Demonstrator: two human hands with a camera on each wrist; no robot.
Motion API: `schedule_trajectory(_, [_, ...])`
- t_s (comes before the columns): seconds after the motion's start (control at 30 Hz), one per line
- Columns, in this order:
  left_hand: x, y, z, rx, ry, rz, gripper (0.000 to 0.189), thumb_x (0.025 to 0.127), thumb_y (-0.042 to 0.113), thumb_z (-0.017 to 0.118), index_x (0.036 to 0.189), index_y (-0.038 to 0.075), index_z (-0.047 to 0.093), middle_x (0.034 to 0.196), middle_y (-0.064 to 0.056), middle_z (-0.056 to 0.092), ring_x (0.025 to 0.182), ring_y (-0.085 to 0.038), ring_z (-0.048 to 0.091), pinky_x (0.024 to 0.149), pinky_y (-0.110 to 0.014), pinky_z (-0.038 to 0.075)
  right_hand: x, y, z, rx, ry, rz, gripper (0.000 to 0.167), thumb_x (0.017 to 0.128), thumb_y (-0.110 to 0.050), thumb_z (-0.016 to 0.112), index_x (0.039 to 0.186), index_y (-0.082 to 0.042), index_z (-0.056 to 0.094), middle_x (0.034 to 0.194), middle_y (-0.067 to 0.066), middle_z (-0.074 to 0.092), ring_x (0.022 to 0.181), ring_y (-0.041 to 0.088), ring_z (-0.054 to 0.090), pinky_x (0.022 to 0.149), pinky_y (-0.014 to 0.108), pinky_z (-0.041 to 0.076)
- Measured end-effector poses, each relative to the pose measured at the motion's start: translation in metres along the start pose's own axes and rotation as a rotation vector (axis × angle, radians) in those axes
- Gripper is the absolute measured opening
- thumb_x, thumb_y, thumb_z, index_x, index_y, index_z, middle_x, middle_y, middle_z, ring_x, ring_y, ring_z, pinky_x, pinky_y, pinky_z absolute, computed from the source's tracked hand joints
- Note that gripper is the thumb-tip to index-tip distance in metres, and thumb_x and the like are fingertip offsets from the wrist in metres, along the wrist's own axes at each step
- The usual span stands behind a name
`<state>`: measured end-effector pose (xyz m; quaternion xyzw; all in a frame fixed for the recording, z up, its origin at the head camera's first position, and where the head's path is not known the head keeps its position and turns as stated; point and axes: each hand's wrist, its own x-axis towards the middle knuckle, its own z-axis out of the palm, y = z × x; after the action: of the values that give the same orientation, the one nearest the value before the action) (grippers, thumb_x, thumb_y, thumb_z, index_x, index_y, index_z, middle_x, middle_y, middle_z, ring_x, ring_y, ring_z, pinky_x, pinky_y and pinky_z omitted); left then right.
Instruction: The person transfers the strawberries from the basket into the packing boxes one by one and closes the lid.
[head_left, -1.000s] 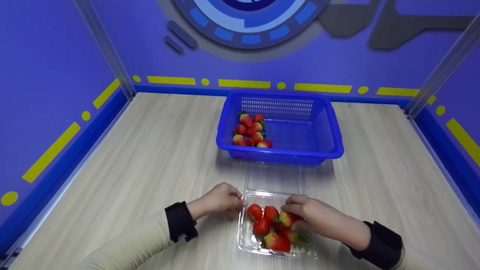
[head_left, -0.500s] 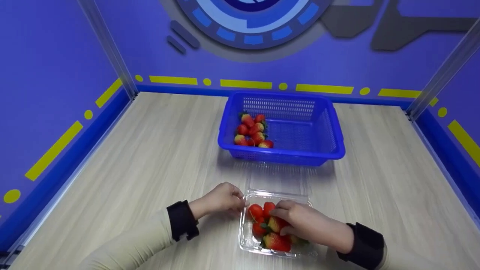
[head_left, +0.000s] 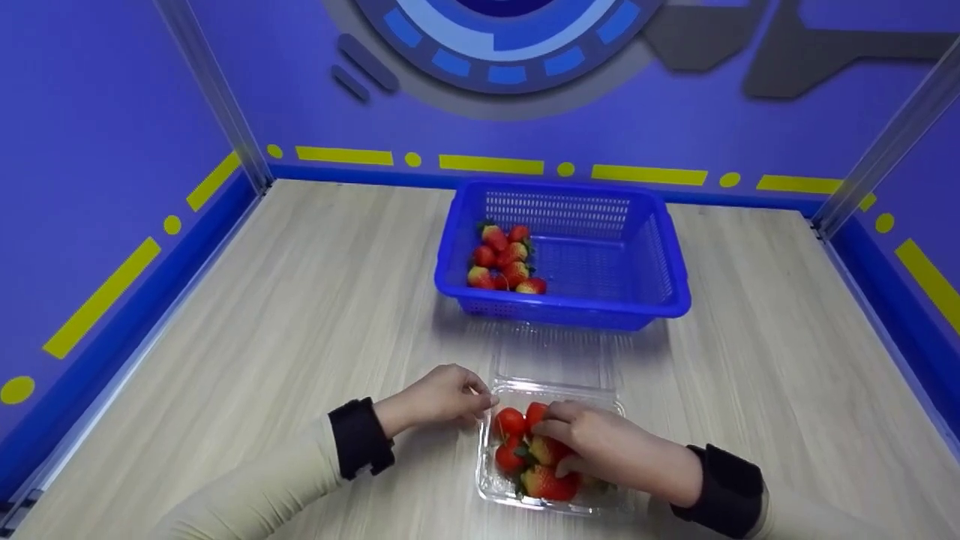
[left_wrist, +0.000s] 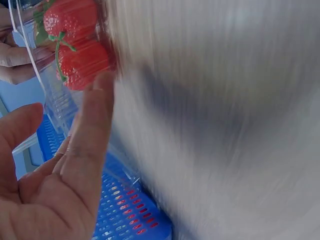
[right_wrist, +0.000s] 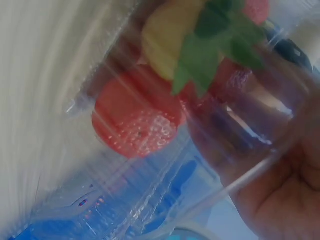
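A clear plastic clamshell box (head_left: 486, 491) lies unfolded on the table with several red strawberries (head_left: 551, 484) in its near half. Over that half my right hand (head_left: 615, 442) bends down, its fingers and thumb holding a red strawberry with a pale yellow end (head_left: 546, 450) among the others. Its fingertips are partly hidden; the right wrist view sees the fingers (right_wrist: 240, 115) blurred through the plastic. At the box's left far corner is my left hand (head_left: 442, 394). In the left wrist view its fingers (left_wrist: 90, 125) reach fairly straight along the box's side, the thumb apart from them.
Behind the clamshell stands a blue plastic basket (head_left: 562, 302) with several strawberries (head_left: 499, 259) gathered at its left side. The clear lid (head_left: 555, 360) extends flat toward the basket. Blue panels (head_left: 97, 150) wall the wooden table (head_left: 322, 285) at the back and sides.
My right hand has shifted left inside the box, carrying the yellow-ended strawberry toward the others, then nearly stopped. My left hand has stayed at the box's left edge.
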<state>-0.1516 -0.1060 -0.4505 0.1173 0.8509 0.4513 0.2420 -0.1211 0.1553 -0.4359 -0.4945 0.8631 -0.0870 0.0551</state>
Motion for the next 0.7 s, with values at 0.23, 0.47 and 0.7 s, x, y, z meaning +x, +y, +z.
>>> schedule_trajectory(0.23, [-0.005, 0.005, -0.020, 0.176, 0.031, 0.082, 0.039, 0.097, 0.024, 0.066, 0.119, -0.008, 0.070, 0.115, -0.022, 0.075, 0.103, -0.030, 0.071, 0.092, -0.039, 0.059, -0.001, 0.005, -0.011, 0.020, -0.009, -0.038, 0.044, 0.081, -0.023, 0.085, 0.120, -0.006, 0.072, 0.109, 0.005, 0.070, 0.099, 0.016, 0.067, 0.088, 0.028, 0.060])
schedule_trajectory(0.47, [-0.012, 0.053, -0.078, 0.201, 0.040, 0.185, 0.050, 0.103, 0.024, 0.061, 0.145, -0.003, 0.052, 0.135, -0.023, 0.066, 0.121, -0.036, 0.066, 0.102, -0.045, 0.058, 0.008, 0.025, -0.069, 0.094, 0.010, -0.138, 0.039, 0.085, -0.022, 0.081, 0.119, -0.004, 0.072, 0.111, 0.010, 0.073, 0.099, 0.022, 0.072, 0.086, 0.030, 0.063])
schedule_trajectory(0.7, [-0.002, 0.108, -0.135, 0.217, 0.217, 0.209, 0.055, 0.104, 0.027, 0.061, 0.151, 0.002, 0.047, 0.149, -0.020, 0.057, 0.137, -0.033, 0.057, 0.114, -0.044, 0.050, 0.029, 0.056, -0.168, 0.118, 0.104, -0.121, 0.036, 0.086, -0.014, 0.080, 0.119, -0.002, 0.071, 0.114, 0.013, 0.075, 0.104, 0.028, 0.072, 0.089, 0.043, 0.063])
